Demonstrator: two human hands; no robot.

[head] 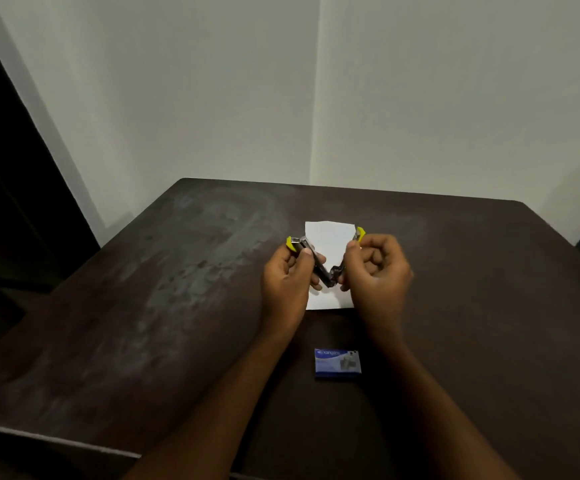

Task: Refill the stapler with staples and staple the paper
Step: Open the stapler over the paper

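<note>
Both hands (286,271) (375,271) hold the opened stapler (328,277) above mid-table paper (328,237).

Dark table (177,306) (paper (328,233), staple box (337,363))

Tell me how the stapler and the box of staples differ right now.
1. The stapler is held above the table by the left hand and right hand; the box of staples lies untouched, nearer the person.
2. The stapler is swung open in a V; the box looks closed.
3. The stapler is metal with yellow tips; the box is blue.

Both are small, in line with the paper.
</note>
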